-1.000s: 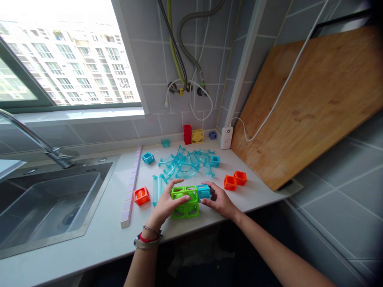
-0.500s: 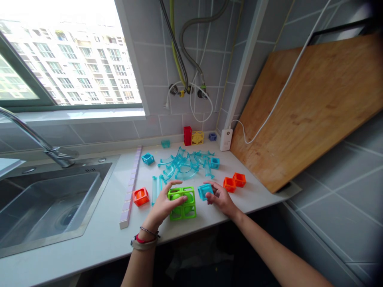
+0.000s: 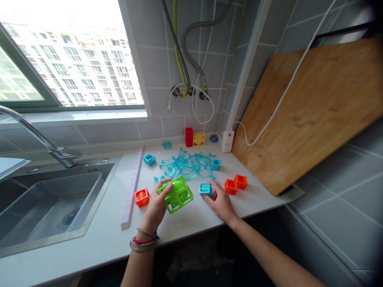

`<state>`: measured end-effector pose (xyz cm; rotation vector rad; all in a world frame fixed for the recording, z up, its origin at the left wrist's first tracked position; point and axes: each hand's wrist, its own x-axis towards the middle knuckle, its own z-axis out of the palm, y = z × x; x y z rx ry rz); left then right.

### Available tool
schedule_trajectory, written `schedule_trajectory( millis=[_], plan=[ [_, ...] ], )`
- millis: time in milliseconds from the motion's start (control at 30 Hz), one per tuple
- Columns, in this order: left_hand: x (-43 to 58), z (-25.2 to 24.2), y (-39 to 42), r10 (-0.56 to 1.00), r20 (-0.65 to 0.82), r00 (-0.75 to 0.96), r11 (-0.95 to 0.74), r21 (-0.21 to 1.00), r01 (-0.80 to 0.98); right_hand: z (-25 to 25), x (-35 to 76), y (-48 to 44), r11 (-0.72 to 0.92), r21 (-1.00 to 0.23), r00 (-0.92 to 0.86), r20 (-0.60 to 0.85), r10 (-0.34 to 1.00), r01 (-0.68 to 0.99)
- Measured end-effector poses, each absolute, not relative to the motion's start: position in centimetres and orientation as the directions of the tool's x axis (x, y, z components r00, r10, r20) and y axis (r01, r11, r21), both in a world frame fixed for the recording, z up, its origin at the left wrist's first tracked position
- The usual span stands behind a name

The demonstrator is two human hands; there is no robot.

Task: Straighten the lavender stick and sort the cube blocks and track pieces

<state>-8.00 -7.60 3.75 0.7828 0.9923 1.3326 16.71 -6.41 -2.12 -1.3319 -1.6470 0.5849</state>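
My left hand [image 3: 156,204] is closed on the left side of a green open-framed block [image 3: 177,194], which is tilted above the counter. Rounded green parts show inside its frame. The fingers of my right hand [image 3: 222,202] are around a small blue cube block [image 3: 205,189], at or just above the counter; I cannot tell whether it touches. An orange cube block [image 3: 141,197] sits left of my left hand. Two more orange blocks [image 3: 235,183] stand to the right of my right hand. Beyond my hands lies a heap of clear blue track pieces [image 3: 187,165].
A sink [image 3: 89,215] with a faucet [image 3: 62,156] is at the left, beside a pale purple strip [image 3: 131,187]. Red [image 3: 189,137] and yellow blocks [image 3: 198,139] stand by the back wall. A wooden board [image 3: 311,111] leans at the right, near a white box with a cable [image 3: 228,141].
The green block has been lifted and tilted by my left hand, which shifted slightly left. My right hand has lowered and turned the blue cube a little.
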Motion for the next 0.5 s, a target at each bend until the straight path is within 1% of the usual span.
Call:
schedule_trajectory(
  millis=[100,233,400,500],
  plan=[
    [-8.0,3.5,-7.7,0.994,-0.103,-0.041,0.083,0.935,-0.344,-1.9,16.7,-6.5,0.325,-0.795,0.011,0.385,0.923,0.512],
    [-7.6,3.7,-8.1,0.997,-0.069,-0.039,0.061,0.982,-0.177,-1.8,16.8,-7.1,0.328,-0.826,0.038,0.388,0.921,0.459],
    [-6.8,4.2,-8.5,0.999,-0.020,0.039,0.024,0.995,-0.098,-1.9,17.2,-8.0,0.386,-0.821,0.074,0.455,0.888,0.421],
    [-6.5,4.3,-8.6,0.997,0.014,0.069,-0.013,1.000,-0.023,-1.2,17.3,-8.5,0.410,-0.836,0.014,0.446,0.895,0.364]
  ],
)
